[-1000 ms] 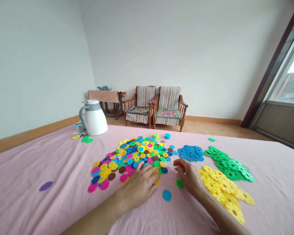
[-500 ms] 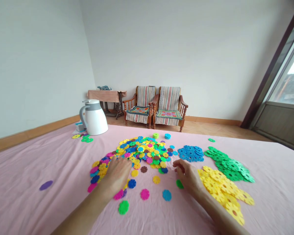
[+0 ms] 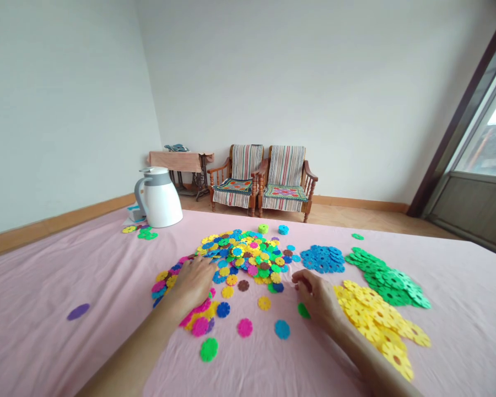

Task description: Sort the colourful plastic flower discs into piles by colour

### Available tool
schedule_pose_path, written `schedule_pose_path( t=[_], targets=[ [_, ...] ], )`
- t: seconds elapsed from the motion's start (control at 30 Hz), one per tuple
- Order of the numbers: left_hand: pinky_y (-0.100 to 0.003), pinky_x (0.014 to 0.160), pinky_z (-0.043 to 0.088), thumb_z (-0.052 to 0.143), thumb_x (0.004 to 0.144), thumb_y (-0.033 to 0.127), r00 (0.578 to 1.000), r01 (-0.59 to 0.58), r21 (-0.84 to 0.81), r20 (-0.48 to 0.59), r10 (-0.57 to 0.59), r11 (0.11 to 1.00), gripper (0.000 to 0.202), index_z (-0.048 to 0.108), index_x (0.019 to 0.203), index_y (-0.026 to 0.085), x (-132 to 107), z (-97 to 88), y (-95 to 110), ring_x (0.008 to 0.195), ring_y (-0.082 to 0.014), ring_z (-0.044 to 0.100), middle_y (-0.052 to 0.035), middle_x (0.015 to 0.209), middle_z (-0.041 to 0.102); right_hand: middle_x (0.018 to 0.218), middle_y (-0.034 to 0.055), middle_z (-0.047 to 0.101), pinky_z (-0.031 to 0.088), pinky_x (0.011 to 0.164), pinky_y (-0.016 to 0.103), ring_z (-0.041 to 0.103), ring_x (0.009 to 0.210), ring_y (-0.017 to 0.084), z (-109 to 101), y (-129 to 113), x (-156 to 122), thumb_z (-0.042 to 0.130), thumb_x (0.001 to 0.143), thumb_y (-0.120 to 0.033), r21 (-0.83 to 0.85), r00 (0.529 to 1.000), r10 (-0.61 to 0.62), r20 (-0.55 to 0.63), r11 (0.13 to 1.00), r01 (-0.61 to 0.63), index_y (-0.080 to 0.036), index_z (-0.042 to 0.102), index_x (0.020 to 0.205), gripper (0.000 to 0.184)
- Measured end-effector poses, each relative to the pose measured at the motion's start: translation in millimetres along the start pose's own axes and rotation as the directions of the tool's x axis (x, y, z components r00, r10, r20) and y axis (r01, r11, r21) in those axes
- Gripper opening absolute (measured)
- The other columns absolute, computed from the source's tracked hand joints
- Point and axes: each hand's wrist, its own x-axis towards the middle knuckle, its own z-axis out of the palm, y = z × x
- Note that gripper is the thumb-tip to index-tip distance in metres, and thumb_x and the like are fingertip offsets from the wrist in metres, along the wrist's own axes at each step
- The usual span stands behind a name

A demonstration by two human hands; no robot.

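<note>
My left hand (image 3: 196,281) reaches down onto the left part of a mixed pile of flower-shaped plastic discs (image 3: 240,251). Its fingers bend down among the discs, the tips hidden, so what they hold cannot be made out. Pink and yellow discs (image 3: 200,326) lie right beside and below that hand. My right hand (image 3: 316,295) rests low over the cloth, fingers loosely curled with a gap by the thumb and no disc visible in it. It is between a green disc (image 3: 303,310) and a heap of yellow discs (image 3: 374,314).
Sorted blue discs (image 3: 322,259) and green discs (image 3: 388,278) lie to the right on the pink cloth (image 3: 119,275). A white jug (image 3: 162,201) stands at the back left. Single discs are scattered in front, a purple one (image 3: 78,312) far left. Two chairs (image 3: 285,182) stand beyond.
My left hand has shifted slightly left and away from me, uncovering pink and yellow discs under its wrist side. My right hand stays in place.
</note>
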Motion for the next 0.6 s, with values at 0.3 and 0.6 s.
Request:
schedule_pose_path(
  t=[0.3, 0.6],
  targets=[
    [-0.034, 0.084, 0.041, 0.064, 0.076, 0.029, 0.997, -0.047, -0.125, -0.068, 0.038, 0.991, 0.012, 0.069, 0.082, 0.020, 4.2, -6.4, 1.7, 0.094, -0.0247, 0.056, -0.0071, 0.089, 0.065, 0.073, 0.0018, 0.067, 0.042, 0.063, 0.024, 0.062, 0.067, 0.015, -0.6, -0.4, -0.6, 0.037, 0.076, -0.020, 0.000, 1.000, -0.011, 0.007, 1.000, 0.011, -0.020, 0.060, 0.084, 0.024],
    [-0.035, 0.079, 0.042, 0.058, 0.078, 0.026, 0.998, -0.005, -0.134, -0.066, -0.004, 0.991, 0.015, 0.068, 0.075, 0.015, 5.1, -7.9, 16.2, 0.088, -0.0268, 0.060, -0.0118, 0.085, 0.067, 0.074, 0.0016, 0.068, 0.043, 0.063, 0.024, 0.063, 0.068, 0.016, -1.2, -1.1, -0.5, 0.038, 0.075, -0.019, -0.008, 1.000, -0.013, -0.004, 1.000, 0.013, -0.020, 0.062, 0.084, 0.025]
  ],
)
